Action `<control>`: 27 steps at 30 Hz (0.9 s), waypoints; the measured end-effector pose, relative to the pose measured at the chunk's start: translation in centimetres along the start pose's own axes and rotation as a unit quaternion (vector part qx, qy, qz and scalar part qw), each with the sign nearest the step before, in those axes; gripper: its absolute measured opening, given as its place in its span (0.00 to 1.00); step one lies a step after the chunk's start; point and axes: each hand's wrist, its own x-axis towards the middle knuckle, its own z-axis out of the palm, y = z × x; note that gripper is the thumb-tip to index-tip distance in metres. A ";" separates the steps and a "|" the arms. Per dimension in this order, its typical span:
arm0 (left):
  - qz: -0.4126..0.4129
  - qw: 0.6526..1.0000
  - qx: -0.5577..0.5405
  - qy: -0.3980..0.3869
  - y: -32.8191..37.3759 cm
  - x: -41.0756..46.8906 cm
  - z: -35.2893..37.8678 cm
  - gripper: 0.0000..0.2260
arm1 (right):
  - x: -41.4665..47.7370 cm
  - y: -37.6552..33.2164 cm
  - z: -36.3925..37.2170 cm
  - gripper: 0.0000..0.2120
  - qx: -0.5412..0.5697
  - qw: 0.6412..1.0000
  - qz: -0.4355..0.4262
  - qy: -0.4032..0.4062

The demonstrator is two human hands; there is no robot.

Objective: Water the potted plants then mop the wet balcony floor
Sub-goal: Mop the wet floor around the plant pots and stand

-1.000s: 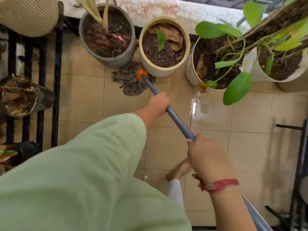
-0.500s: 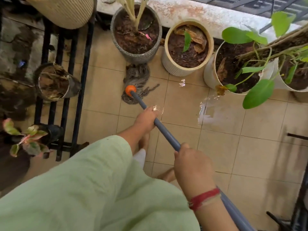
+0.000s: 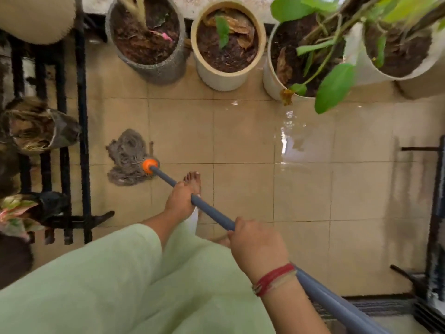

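The grey string mop head (image 3: 127, 157) has slid back from the grey speckled pot (image 3: 156, 68) to 9 o'clock on the wet beige tile floor (image 3: 240, 131). The left hand (image 3: 180, 198) and right hand (image 3: 257, 247) each curl around its blue-grey pole handle (image 3: 212, 214).

- The floor (image 3: 240, 194) is laid with beige square tiles, and a wet sheen is seen over its right part.
- Three pots are stood in a row along the far edge: a grey pot (image 3: 154, 68), a cream pot (image 3: 221, 78) and a white pot (image 3: 272, 83).
- A puddle (image 3: 303, 145) is spread just in front of the white pot.
- A mop head (image 3: 127, 157) is spread flat near the black rack (image 3: 83, 141), well apart from the puddle.
- A bare foot (image 3: 192, 180) is planted near the mop head.
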 end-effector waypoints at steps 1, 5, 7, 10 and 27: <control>0.010 1.000 0.013 -0.008 1.7 0.8 -0.2 0.12 | -0.4 1.3 -0.1 0.13 0.019 1.000 0.015 0.007; 0.096 0.991 0.087 -0.022 7.3 3.4 -1.1 0.05 | -2.0 5.3 -0.3 0.14 0.077 0.992 0.065 0.071; 0.148 0.983 0.103 -0.011 10.3 4.4 -1.3 0.05 | -2.8 6.9 -0.1 0.15 0.105 0.985 0.088 0.108; 0.228 0.965 0.132 -0.020 16.6 5.3 0.0 0.08 | -4.0 10.6 0.8 0.16 0.172 0.965 0.151 0.131; 0.261 0.935 0.228 -0.077 19.3 -0.4 10.8 0.08 | -9.0 14.8 12.1 0.16 0.264 0.937 0.208 0.094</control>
